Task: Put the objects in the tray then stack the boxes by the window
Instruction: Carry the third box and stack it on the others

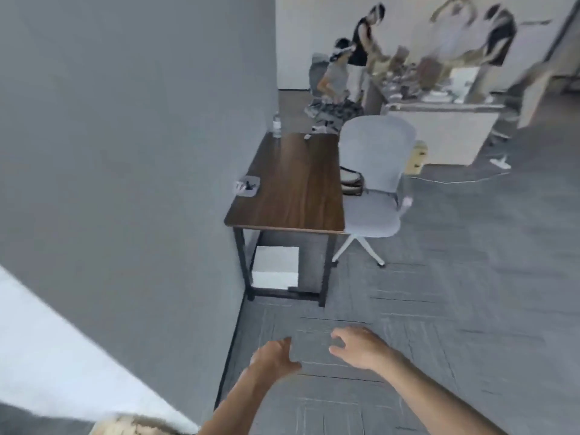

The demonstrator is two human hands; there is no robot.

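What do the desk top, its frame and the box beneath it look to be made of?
Desk top: dark wood or wood-look laminate, grain streaks, slight sheen. Frame: probably black-painted metal, thin square legs. Box: white, matte, likely cardboard or plastic; too blurred to tell.

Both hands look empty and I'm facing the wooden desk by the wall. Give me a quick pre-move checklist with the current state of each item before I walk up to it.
1. Left hand free: ok, fingers relaxed, holding nothing.
2. Right hand free: ok, loosely curled, holding nothing.
3. Tray located: ok, on the wooden desk near the wall edge, with small objects in it; which ones, cannot tell.
4. Box located: ok, a white box sits under the desk.
5. Path to the desk: ok, bare carpet ahead; the grey office chair stands at the desk's right side.
6. Window for stacking: cannot tell, none clearly in view.
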